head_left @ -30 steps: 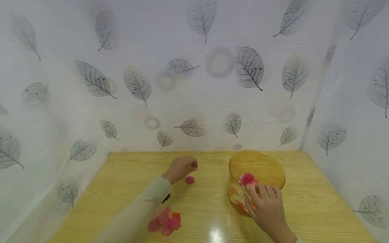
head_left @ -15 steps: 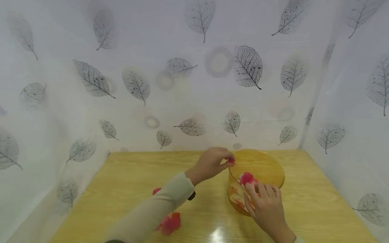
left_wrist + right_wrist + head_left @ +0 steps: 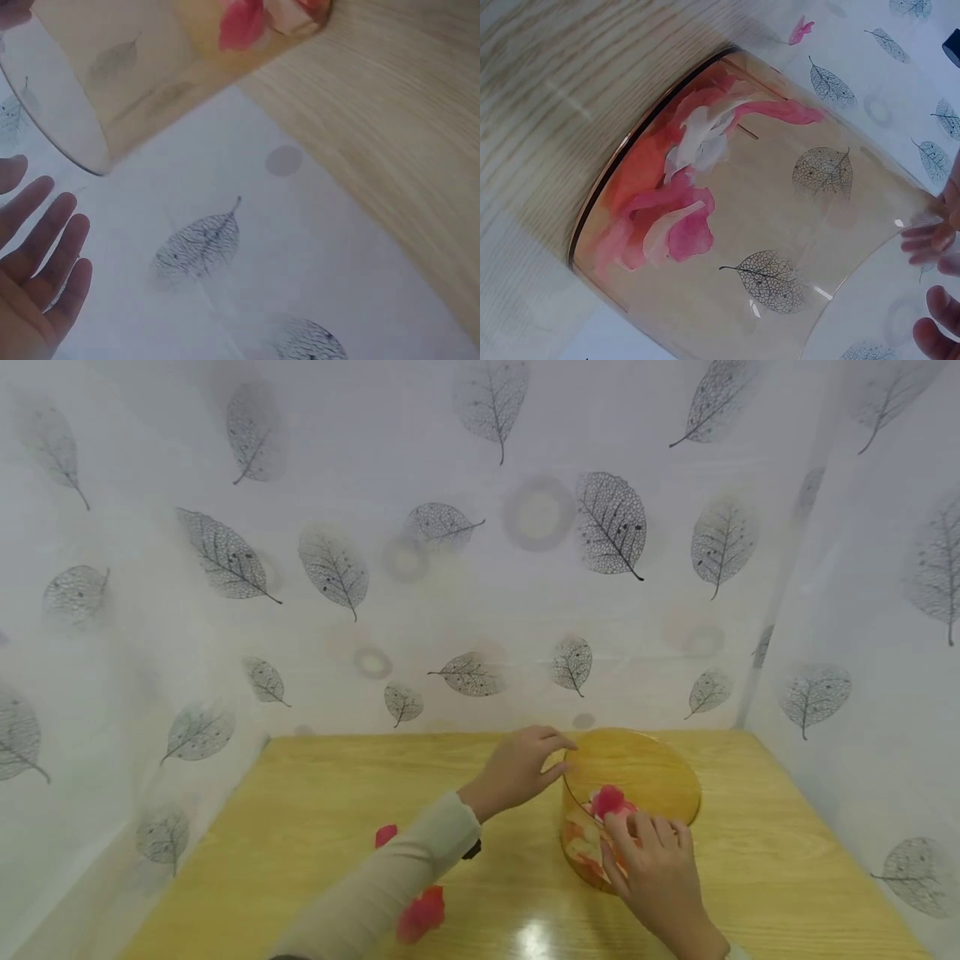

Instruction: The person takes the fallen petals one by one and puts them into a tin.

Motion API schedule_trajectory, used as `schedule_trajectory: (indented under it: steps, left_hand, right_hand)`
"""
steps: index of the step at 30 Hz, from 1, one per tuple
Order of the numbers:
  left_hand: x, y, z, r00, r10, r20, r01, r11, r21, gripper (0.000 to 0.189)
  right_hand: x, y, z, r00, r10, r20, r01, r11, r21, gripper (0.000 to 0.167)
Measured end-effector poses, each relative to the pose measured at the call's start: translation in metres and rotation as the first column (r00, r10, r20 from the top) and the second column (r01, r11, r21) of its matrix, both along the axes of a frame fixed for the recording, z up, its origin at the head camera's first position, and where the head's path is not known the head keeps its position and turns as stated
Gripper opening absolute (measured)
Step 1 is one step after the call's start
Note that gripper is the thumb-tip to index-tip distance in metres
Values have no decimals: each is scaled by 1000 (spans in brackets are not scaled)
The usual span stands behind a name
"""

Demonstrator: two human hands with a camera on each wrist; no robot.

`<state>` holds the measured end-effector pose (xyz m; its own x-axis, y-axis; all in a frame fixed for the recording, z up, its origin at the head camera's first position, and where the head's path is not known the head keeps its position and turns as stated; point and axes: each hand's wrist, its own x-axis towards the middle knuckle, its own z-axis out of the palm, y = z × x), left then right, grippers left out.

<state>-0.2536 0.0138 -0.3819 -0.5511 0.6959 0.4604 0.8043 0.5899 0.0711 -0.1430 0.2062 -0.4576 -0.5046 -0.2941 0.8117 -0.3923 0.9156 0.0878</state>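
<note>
An amber see-through cylindrical container (image 3: 573, 852) stands on the table at the right, its round mouth facing up. Pink, white and orange petals (image 3: 682, 232) lie low inside it. My left hand (image 3: 517, 772) hovers at the container's left rim, fingers extended and parted, nothing pinched between them; in the left wrist view the left hand (image 3: 37, 262) shows spread fingers beside the mouth. My right hand (image 3: 660, 877) stays at the front right of the container, fingers loosely bent near the rim. No petal shows in its fingers; whether they touch the wall I cannot tell.
Several pink and red petals (image 3: 422, 914) lie on the wooden table (image 3: 337, 777) by the left forearm, partly hidden by the sleeve. One more petal (image 3: 386, 835) lies farther back. Leaf-patterned white sheets (image 3: 465, 610) enclose the back and sides.
My left hand has carried a dark pink petal rightward from the table to the container's rim and has let it go. The right hand has barely moved.
</note>
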Motion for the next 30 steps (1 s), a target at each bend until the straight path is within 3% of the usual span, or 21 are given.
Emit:
schedule_trajectory:
  steps: [3, 6, 11, 16, 21, 25, 30]
  left_hand:
    - [-13, -17, -11, 996, 84, 25, -85, 996, 3, 24]
    - [-26, -38, -27, 982, 164, 97, -159, 986, -54, 23]
    - [-42, -76, -60, 949, 229, 215, -186, 961, -206, 22]
    - [-44, -102, -85, 932, 216, 290, -120, 941, -316, 22]
    - [-45, -113, -101, 950, 165, 266, -70, 940, -333, 17]
    - [-48, -115, -109, 963, 142, 231, -56, 937, -344, 13]
    - [-49, -113, -113, 958, 155, 242, -65, 938, -342, 11]
  right_hand:
    - [-1, 0, 0, 1000, 3, -1, -3, 1000, -6, 46]
    - [-1, 0, 0, 1000, 10, -1, -10, 1000, -8, 45]
    - [-1, 0, 0, 1000, 14, 0, -14, 1000, -7, 44]
    - [-1, -1, 0, 1000, 18, -2, -18, 1000, -11, 44]
    - [-1, 0, -1, 1000, 25, 6, -25, 1000, -13, 43]
    - [0, 0, -1, 1000, 22, 15, -22, 1000, -12, 44]
    - [0, -1, 0, 1000, 25, 16, -25, 1000, -9, 43]
